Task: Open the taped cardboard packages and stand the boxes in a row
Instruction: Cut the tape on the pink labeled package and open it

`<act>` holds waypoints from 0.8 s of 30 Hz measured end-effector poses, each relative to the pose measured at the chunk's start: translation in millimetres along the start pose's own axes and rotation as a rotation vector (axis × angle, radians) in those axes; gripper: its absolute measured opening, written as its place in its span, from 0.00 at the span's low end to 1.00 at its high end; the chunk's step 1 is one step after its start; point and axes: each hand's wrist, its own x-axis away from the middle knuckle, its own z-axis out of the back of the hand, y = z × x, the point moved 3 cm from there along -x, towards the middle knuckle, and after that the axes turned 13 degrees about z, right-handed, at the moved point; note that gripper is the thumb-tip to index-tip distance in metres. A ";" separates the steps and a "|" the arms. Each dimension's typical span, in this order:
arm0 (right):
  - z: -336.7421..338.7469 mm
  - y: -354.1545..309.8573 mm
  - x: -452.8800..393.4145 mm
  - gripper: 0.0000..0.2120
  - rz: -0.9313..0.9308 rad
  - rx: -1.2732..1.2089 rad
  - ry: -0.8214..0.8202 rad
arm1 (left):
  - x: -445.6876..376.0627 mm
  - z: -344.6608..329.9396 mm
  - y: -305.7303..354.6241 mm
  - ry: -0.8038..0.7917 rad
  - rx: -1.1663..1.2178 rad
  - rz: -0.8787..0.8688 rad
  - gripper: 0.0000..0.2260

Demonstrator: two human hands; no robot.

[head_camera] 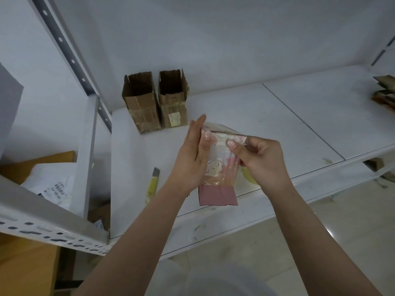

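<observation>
Two opened brown cardboard boxes stand upright side by side at the back left of the white shelf [277, 116]: the left box [141, 103] and the right box [173, 99], which carries a small label. Above the shelf's front I hold a pink and white taped package [218, 159] with both hands. My left hand [193, 154] grips its left side, thumb across the front. My right hand [260, 161] pinches the clear tape at its upper right edge. The package's pink lower end hangs below my hands.
A yellow utility knife [152, 182] lies on the shelf left of my left wrist. A roll of tape [249, 175] is partly hidden behind my right hand. Flattened cardboard [384, 92] sits at the far right. White mailers and brown boxes [49, 184] fill the left unit.
</observation>
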 end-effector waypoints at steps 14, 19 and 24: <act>-0.9 -21.9 21.8 0.19 0.019 -0.037 0.123 | 20.4 1.4 17.3 0.268 -0.180 -0.093 0.23; -1.3 -26.7 26.0 0.29 0.047 0.027 0.123 | 23.6 0.7 19.6 0.284 -0.241 -0.113 0.23; 8.7 -20.8 24.5 0.26 -0.120 -0.185 0.232 | 24.0 7.1 21.5 0.262 -0.151 -0.075 0.24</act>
